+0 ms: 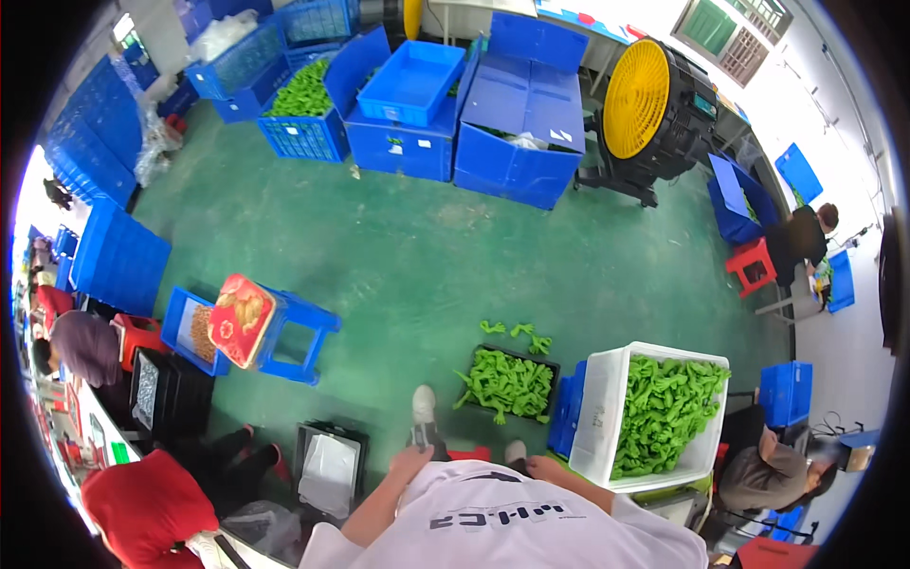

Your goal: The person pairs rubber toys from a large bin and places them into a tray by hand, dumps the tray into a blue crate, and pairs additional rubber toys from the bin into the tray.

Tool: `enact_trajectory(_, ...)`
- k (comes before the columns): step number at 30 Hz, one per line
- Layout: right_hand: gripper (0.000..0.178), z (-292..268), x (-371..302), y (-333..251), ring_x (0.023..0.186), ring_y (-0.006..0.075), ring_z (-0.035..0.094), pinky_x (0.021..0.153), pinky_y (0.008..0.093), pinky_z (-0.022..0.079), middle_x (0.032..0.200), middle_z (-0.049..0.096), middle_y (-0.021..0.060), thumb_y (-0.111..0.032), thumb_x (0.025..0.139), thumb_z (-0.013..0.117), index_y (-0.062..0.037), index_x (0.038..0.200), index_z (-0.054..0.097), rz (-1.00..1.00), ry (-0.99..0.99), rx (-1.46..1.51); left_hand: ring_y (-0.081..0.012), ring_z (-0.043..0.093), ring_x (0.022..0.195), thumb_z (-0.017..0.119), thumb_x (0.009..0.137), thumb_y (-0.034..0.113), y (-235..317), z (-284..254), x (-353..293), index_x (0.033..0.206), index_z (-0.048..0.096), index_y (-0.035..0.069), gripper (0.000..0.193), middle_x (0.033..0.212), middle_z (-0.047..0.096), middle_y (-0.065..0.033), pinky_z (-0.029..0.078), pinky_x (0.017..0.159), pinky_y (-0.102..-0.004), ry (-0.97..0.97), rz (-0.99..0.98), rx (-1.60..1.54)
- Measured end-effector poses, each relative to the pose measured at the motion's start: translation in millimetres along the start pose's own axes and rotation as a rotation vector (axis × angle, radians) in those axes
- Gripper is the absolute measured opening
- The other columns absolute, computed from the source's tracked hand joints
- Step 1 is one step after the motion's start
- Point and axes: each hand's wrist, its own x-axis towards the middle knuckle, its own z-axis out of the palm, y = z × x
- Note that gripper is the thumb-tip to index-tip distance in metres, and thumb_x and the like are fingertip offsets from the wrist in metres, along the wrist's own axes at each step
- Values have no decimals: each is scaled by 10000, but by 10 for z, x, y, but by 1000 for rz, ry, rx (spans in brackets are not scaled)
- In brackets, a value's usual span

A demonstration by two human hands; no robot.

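Note:
My left hand (411, 462) hangs at my left side with its fingers curled, beside a small grey shape that I cannot make out. My right hand (547, 468) is low at my right side, close to my white shirt (483, 526); its fingers are too small to read. In front of it on the floor stands a black crate (553, 371) heaped with bright green soft pieces (507, 381). To its right a large white bin (595, 417) holds many more green pieces (664, 412). Several loose green pieces (521, 331) lie beyond the crate.
A stool with a red patterned top (242, 322) stands left, near a blue tray (180, 318). A black crate with white sheets (329, 469) is by my left arm. Blue boxes (403, 147) and a yellow fan (637, 100) stand far ahead. Co-workers sit on both sides.

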Motion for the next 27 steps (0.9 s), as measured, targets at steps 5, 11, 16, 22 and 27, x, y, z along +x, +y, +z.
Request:
enact_trajectory(5, 267, -678, -104, -705, 986, 356, 679, 849, 428, 548, 1054, 716, 154, -270, 921, 594, -103, 1106, 691, -76, 396, 290, -435, 664, 1053, 488, 883, 704, 231, -363, 494, 1185, 621, 0, 778, 1071, 700, -255, 520, 903, -497, 18, 86, 69)
enact_trajectory(11, 259, -1080, 535, -270, 959, 345, 694, 836, 414, 555, 1038, 726, 143, -267, 920, 590, -99, 1087, 695, 97, 450, 682, -471, 666, 979, 537, 912, 597, 1255, -1034, 912, 1036, 597, -2, 615, 1021, 700, -263, 520, 867, -529, 84, 72, 201)
enact_trajectory(16, 284, -1065, 1512, 650, 959, 375, 688, 840, 446, 549, 1034, 721, 168, -282, 909, 549, -91, 1061, 694, 198, 322, 647, -484, 659, 938, 553, 925, 557, 2355, -1364, 968, 1010, 573, 17, 547, 972, 700, -262, 518, 841, -539, 91, 69, 344)
enact_trajectory(22, 298, -1720, 3399, 1630, 1002, 442, 646, 890, 505, 514, 1065, 681, 258, -244, 888, 520, -55, 1078, 651, 333, 163, 613, -378, 684, 838, 582, 955, 426, 3456, -1701, 2694, 1067, 604, 102, 343, 827, 687, -202, 530, 749, -456, -141, 56, 600)
enact_trajectory(27, 420, -2164, 5542, 2915, 1035, 449, 612, 891, 520, 495, 1126, 636, 282, -132, 869, 558, -31, 1276, 581, 276, 634, 626, -350, 673, 836, 588, 966, 223, 4052, -700, 5665, 1074, 603, 72, 186, 921, 676, -174, 525, 726, -438, -119, 375, 401)
